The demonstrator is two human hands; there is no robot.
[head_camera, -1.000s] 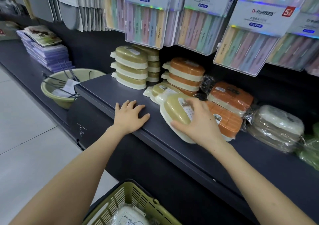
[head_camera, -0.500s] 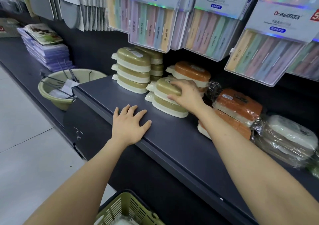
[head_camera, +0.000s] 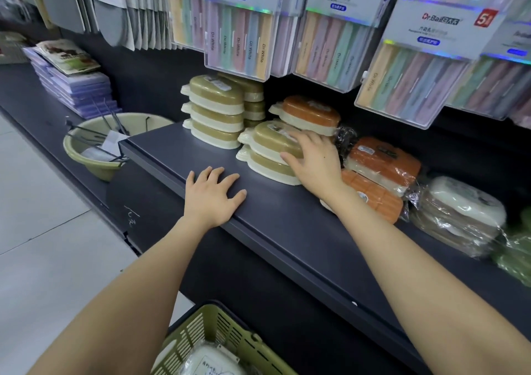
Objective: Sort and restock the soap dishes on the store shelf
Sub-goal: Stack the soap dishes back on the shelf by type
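Farthest from the right hand's hold, out past the shelf's end, a pale green basin held some wire hooks. Nearer, the left hand lay flat on the front edge of the shelf, fingers spread and holding nothing; it seemed only to steady the person.

Just beyond that hand's fingertips stood a stack of three olive soap dishes. Beside it, directly under the right hand, sat a shorter stack of two olive soap dishes. That hand's fingers lay spread and nearly straight over the top lid, thumb against the near side, pressing rather than clasping, though whether the fingertips hooked the far rim was hard to make out.

Behind the right hand's knuckles an orange soap dish topped its own pile. Past the wrist lay wrapped orange dishes, then a wrapped pale bundle.

The step in hand looked like squaring the olive dish onto its colour's pile. Next, the hand would need to let go cleanly without nudging the stack, then reach down to the green basket below both forearms, where a wrapped white dish waited.
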